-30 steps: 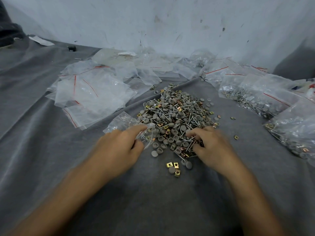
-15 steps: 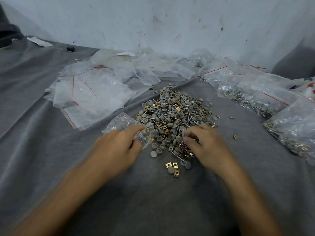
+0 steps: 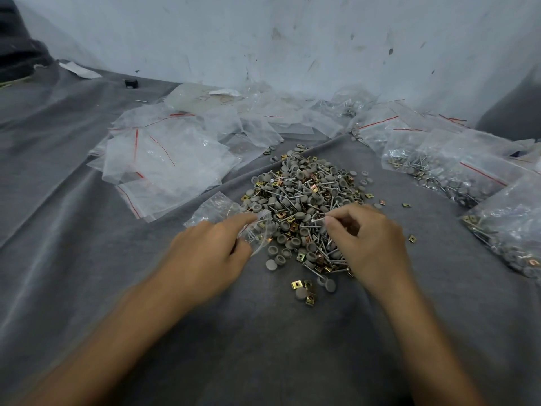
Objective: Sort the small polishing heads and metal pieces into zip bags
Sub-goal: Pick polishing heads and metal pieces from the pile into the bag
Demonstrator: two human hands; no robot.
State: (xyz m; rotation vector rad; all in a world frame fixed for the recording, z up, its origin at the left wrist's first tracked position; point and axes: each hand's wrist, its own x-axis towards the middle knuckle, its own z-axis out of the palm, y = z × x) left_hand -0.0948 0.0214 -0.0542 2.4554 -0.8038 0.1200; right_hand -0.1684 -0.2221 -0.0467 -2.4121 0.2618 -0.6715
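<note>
Beside the near edge of the pile (image 3: 304,206), a small bag (image 3: 225,213) is pinched open by the left hand (image 3: 205,256) so that the pin (image 3: 317,220) nipped between the closed fingertips of the right hand (image 3: 366,241) can be dropped in.

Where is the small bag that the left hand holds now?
In the head view, the small bag lies left of centre on the grey cloth, under the left hand, its mouth touching the left edge of the pile.

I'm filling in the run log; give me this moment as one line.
left hand: holding zip bag open | right hand: pinching metal pin | pile: unsorted
</note>
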